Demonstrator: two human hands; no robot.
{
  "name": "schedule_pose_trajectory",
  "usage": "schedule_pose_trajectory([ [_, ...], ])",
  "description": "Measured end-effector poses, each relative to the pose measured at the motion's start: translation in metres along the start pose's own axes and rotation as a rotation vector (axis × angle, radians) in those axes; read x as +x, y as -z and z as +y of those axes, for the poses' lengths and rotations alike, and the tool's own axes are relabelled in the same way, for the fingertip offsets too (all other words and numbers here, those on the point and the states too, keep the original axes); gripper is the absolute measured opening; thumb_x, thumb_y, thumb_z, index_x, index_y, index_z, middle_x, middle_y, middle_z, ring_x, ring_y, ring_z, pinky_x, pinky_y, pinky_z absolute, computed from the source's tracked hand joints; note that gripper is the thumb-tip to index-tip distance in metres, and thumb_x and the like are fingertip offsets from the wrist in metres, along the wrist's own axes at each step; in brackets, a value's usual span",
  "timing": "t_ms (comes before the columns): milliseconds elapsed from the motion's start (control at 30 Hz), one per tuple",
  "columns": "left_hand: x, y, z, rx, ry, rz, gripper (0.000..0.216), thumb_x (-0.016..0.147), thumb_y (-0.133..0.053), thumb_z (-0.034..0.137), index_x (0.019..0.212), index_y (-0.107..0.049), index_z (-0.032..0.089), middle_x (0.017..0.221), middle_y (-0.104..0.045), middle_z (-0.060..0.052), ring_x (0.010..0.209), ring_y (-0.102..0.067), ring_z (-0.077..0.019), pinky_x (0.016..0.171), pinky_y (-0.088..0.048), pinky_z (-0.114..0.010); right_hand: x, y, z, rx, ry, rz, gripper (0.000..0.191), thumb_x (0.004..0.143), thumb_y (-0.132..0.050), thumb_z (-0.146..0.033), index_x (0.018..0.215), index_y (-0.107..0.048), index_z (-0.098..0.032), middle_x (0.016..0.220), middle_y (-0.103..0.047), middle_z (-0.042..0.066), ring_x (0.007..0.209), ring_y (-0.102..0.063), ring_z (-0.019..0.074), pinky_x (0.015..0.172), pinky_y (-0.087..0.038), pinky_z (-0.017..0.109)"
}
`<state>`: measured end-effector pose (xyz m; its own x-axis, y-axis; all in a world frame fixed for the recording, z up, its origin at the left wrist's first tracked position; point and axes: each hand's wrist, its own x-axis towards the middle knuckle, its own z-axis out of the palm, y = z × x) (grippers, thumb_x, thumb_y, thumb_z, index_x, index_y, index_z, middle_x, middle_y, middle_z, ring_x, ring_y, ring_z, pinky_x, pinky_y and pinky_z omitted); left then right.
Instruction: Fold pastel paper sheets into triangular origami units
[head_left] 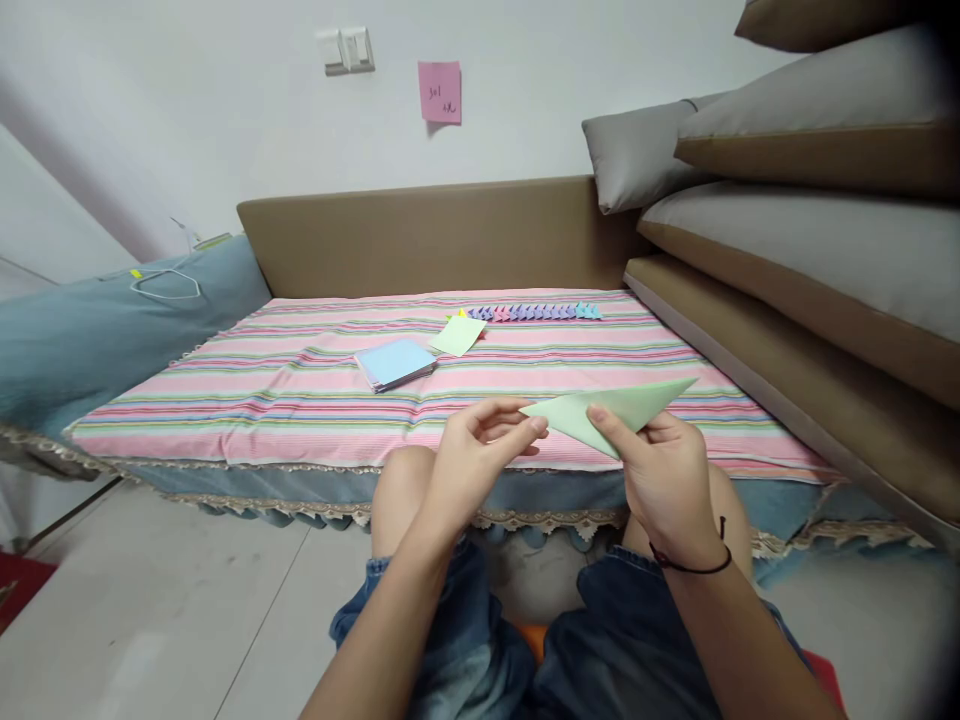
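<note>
A light green sheet of paper (577, 412), folded into a long triangle, is held above the bed's front edge. My right hand (664, 465) grips it, thumb pressed on the near face and fingers behind. At the paper's left corner is my left hand (484, 445), its fingers loosely curved with a gap between thumb and index finger. Its fingertips are close to that corner; whether they touch it is hard to tell. Further back lie a stack of blue paper (397, 362) and a loose pale green sheet (458, 335).
A row of folded purple, pink and blue paper pieces (536, 313) lies toward the back of the striped bed cover (247, 400). Grey and brown cushions (810, 210) are piled on the right. A white cable (166, 285) rests on the blue armrest (67, 320).
</note>
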<state>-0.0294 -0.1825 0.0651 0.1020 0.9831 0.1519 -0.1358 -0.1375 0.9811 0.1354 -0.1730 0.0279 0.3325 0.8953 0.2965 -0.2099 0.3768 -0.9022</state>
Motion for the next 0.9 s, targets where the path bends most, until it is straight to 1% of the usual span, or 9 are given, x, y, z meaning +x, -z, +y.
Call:
schedule_pose_trajectory([
  [100, -0.002, -0.009, -0.006, 0.050, -0.025, 0.041, 0.021, 0.070, -0.071, 0.032, 0.075, -0.069, 0.011, 0.067, -0.069, -0.005, 0.066, -0.066, -0.0149, 0.065, -0.054, -0.025, -0.005, -0.001, 0.003, -0.017, -0.028, -0.022, 0.021, 0.063, -0.079, -0.029, 0.079, -0.073, -0.017, 0.081, -0.073, 0.003, 0.074, -0.065, 0.0191, 0.067, -0.053, 0.031],
  [200, 0.001, -0.002, -0.009, 0.031, -0.030, 0.071, 0.021, 0.071, -0.070, 0.032, 0.075, -0.070, 0.011, 0.068, -0.070, -0.006, 0.065, -0.066, -0.0147, 0.066, -0.054, -0.025, -0.007, -0.004, 0.007, 0.018, -0.032, -0.002, 0.019, 0.063, -0.079, -0.028, 0.075, -0.072, -0.016, 0.080, -0.072, 0.003, 0.077, -0.065, 0.0202, 0.069, -0.053, 0.032],
  [333, 0.005, 0.001, -0.010, -0.107, -0.103, 0.256, 0.020, 0.074, -0.067, 0.033, 0.081, -0.067, 0.014, 0.079, -0.071, -0.006, 0.076, -0.067, -0.0150, 0.074, -0.053, -0.026, -0.004, -0.015, 0.014, 0.176, -0.043, 0.118, 0.020, 0.064, -0.077, -0.028, 0.077, -0.070, -0.015, 0.085, -0.072, 0.004, 0.087, -0.065, 0.0220, 0.078, -0.052, 0.035],
  [400, 0.006, -0.009, -0.013, -0.166, -0.107, 0.305, 0.022, 0.076, -0.064, 0.036, 0.083, -0.064, 0.015, 0.083, -0.070, -0.006, 0.081, -0.067, -0.0163, 0.073, -0.053, -0.027, -0.003, -0.025, 0.019, 0.230, -0.045, 0.175, 0.021, 0.066, -0.076, -0.029, 0.078, -0.069, -0.014, 0.088, -0.071, 0.006, 0.089, -0.064, 0.0229, 0.080, -0.052, 0.037],
  [467, 0.008, -0.023, -0.019, -0.181, -0.081, 0.279, 0.022, 0.074, -0.067, 0.033, 0.087, -0.059, 0.016, 0.082, -0.069, -0.005, 0.081, -0.067, -0.0169, 0.070, -0.053, -0.027, -0.005, -0.036, 0.023, 0.272, -0.061, 0.206, 0.021, 0.067, -0.075, -0.028, 0.080, -0.069, -0.013, 0.091, -0.071, 0.007, 0.089, -0.064, 0.0221, 0.080, -0.052, 0.036],
  [533, 0.011, -0.037, -0.028, -0.169, -0.178, 0.360, 0.024, 0.074, -0.068, 0.027, 0.092, -0.055, 0.020, 0.080, -0.067, -0.001, 0.078, -0.066, -0.0143, 0.069, -0.053, -0.025, -0.006, -0.046, 0.027, 0.316, -0.084, 0.241, 0.022, 0.069, -0.075, -0.028, 0.085, -0.069, -0.013, 0.091, -0.071, 0.007, 0.088, -0.065, 0.0204, 0.079, -0.052, 0.034],
  [633, 0.022, -0.045, -0.040, -0.039, -0.267, 0.423, 0.011, 0.079, -0.062, 0.024, 0.088, -0.063, 0.019, 0.089, -0.068, -0.003, 0.084, -0.064, -0.0136, 0.073, -0.051, -0.024, -0.006, -0.057, 0.032, 0.309, -0.109, 0.321, 0.025, 0.069, -0.074, -0.029, 0.087, -0.070, -0.013, 0.091, -0.072, 0.006, 0.085, -0.065, 0.0198, 0.075, -0.053, 0.033],
  [767, 0.044, -0.036, -0.049, -0.056, -0.151, 0.412, 0.018, 0.076, -0.064, 0.025, 0.090, -0.071, 0.018, 0.094, -0.072, -0.005, 0.089, -0.066, -0.0164, 0.079, -0.052, -0.027, 0.005, -0.061, 0.044, 0.216, -0.088, 0.394, 0.027, 0.069, -0.073, -0.032, 0.087, -0.070, -0.012, 0.091, -0.072, 0.008, 0.084, -0.065, 0.0214, 0.073, -0.054, 0.033],
  [900, 0.066, -0.029, -0.061, -0.138, -0.054, 0.418, 0.021, 0.069, -0.069, 0.024, 0.088, -0.072, 0.015, 0.090, -0.074, -0.006, 0.084, -0.068, -0.0173, 0.077, -0.055, -0.028, 0.020, -0.061, 0.064, 0.167, -0.082, 0.385, 0.028, 0.070, -0.072, -0.035, 0.086, -0.070, -0.011, 0.092, -0.072, 0.009, 0.083, -0.066, 0.0218, 0.074, -0.054, 0.035],
])
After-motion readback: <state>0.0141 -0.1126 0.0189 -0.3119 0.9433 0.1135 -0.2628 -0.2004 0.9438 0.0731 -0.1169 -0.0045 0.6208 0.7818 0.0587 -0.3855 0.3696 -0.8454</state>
